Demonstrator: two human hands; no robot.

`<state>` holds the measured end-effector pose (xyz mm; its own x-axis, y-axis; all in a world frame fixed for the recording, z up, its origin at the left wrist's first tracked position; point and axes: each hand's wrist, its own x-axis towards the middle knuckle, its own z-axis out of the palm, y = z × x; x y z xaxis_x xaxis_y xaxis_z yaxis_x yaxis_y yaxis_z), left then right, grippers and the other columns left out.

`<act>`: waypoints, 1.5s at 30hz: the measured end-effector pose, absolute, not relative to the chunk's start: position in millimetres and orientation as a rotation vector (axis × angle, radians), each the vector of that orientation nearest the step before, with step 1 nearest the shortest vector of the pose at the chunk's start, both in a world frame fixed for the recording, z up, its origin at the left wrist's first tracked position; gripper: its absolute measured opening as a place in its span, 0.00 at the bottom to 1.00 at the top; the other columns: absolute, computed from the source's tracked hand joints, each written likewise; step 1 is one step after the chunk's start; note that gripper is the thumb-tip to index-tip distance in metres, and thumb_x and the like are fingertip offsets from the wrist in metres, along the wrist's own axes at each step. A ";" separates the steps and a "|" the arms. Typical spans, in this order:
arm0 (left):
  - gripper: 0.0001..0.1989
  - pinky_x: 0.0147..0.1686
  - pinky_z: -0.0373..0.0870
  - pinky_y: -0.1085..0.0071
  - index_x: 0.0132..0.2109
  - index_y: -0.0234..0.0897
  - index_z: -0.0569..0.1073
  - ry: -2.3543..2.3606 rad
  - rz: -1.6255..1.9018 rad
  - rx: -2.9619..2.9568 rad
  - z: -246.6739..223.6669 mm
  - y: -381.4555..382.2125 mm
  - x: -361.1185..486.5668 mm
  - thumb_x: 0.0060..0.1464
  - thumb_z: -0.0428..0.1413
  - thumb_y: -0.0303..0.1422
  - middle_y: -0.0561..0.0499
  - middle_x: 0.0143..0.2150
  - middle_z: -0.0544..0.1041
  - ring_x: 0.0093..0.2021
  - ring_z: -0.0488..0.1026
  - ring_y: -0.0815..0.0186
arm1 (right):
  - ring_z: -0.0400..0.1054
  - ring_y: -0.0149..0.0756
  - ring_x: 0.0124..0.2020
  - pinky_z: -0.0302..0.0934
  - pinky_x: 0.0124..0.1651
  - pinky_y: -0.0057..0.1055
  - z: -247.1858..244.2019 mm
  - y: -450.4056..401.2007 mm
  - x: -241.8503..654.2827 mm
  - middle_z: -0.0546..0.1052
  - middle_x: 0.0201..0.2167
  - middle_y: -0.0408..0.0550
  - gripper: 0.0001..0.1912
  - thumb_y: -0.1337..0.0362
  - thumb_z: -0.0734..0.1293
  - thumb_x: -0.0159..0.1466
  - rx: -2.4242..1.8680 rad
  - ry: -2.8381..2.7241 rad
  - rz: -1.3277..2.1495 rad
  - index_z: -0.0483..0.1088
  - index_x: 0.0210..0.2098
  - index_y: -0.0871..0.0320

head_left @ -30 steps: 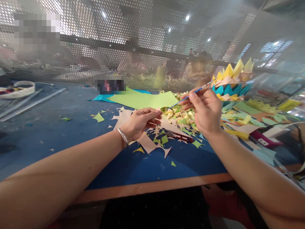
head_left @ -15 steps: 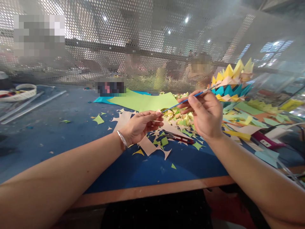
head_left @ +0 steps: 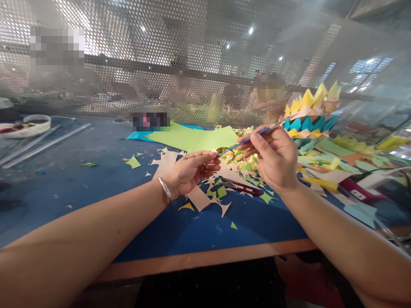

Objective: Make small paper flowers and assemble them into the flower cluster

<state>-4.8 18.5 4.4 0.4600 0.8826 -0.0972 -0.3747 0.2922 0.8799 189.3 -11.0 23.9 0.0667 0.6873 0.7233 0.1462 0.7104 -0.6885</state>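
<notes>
Right grip (head_left: 276, 159) holds a blue stick (head_left: 239, 144) — slanted down toward left grip (head_left: 192, 172).

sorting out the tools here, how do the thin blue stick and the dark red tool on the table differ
The thin blue stick is held up in the right hand; the dark red tool lies among paper scraps. The stick is blue and very slender, while the tool is dark red and thicker. Both are long and narrow.
</notes>
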 end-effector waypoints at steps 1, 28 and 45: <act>0.06 0.30 0.71 0.79 0.34 0.30 0.76 0.660 0.925 0.922 4.4 18.2 -4.8 0.60 0.58 0.27 0.49 0.30 0.78 0.29 0.76 0.72 | 0.78 0.34 0.31 0.73 0.26 0.28 24.3 -11.6 189.1 0.81 0.33 0.43 0.10 0.56 0.69 0.64 -0.723 -1.470 0.465 0.66 0.38 0.53; 0.06 0.30 0.68 0.80 0.34 0.31 0.76 0.619 0.888 0.896 3.9 17.2 -5.3 0.60 0.58 0.27 0.51 0.28 0.76 0.28 0.73 0.75 | 0.78 0.35 0.31 0.73 0.27 0.29 26.2 -14.1 189.5 0.81 0.33 0.43 0.11 0.54 0.70 0.64 -0.762 -1.446 0.454 0.66 0.37 0.52; 0.12 0.27 0.63 0.82 0.25 0.31 0.71 0.655 1.080 0.833 7.6 19.4 -1.1 0.57 0.56 0.24 0.55 0.23 0.67 0.24 0.64 0.77 | 0.78 0.33 0.31 0.72 0.26 0.26 11.6 -13.3 181.0 0.82 0.37 0.48 0.10 0.56 0.68 0.66 -0.835 -1.718 0.535 0.74 0.38 0.57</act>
<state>-1.1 19.4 7.6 0.3428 0.9374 -0.0621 -0.4882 0.2342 0.8407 181.0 -13.3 11.6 -0.1526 0.7578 0.6344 0.2637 0.6498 -0.7129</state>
